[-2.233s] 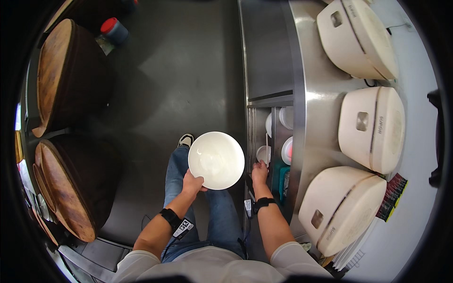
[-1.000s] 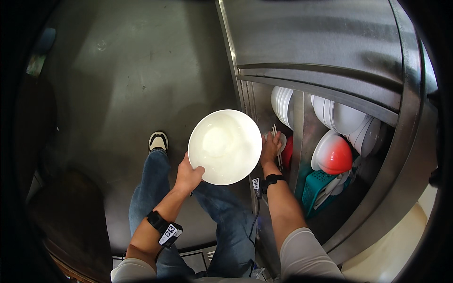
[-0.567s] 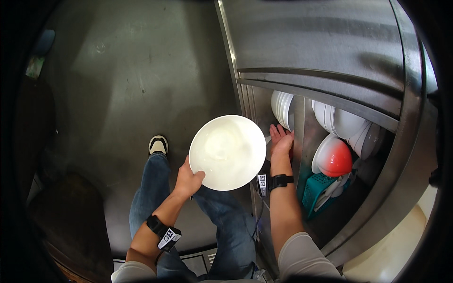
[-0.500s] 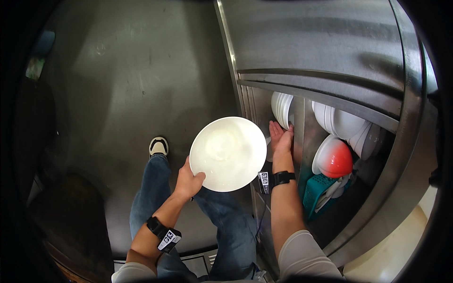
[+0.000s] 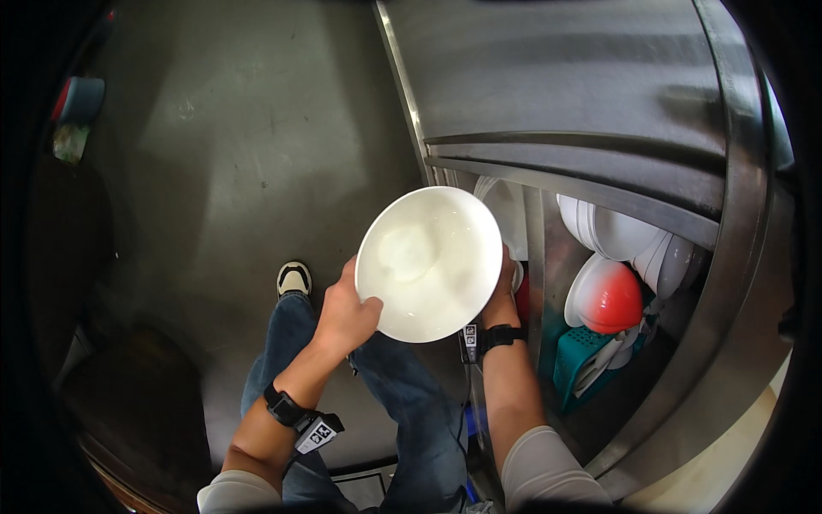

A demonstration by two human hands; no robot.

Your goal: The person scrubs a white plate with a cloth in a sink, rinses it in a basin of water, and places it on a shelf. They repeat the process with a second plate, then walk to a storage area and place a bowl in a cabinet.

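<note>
A large white bowl (image 5: 428, 265) is tilted in front of me with its inside facing up. At its left rim, my left hand (image 5: 349, 308) grips it, thumb over the edge and fingers underneath. My right hand (image 5: 503, 304) is against or just behind the bowl's right side, inside the cabinet opening. Its fingers are hidden by the bowl, so whether it holds anything is unclear. Just beyond the bowl, a nested stack of white bowls (image 5: 505, 206) stands on edge in the left compartment, partly covered.
In the right compartment are more white bowls (image 5: 612, 230), a red-and-white bowl (image 5: 615, 295) and a teal perforated basket (image 5: 578, 360) with white utensils. A metal divider (image 5: 535, 227) parts the compartments. Steel cabinet panels (image 5: 565, 68) rise above. Grey floor (image 5: 231, 154) lies left.
The white bowl has moved right and slightly up and tilted more. My right hand, earlier open beside the stack with fingers spread, is now mostly behind the bowl.
</note>
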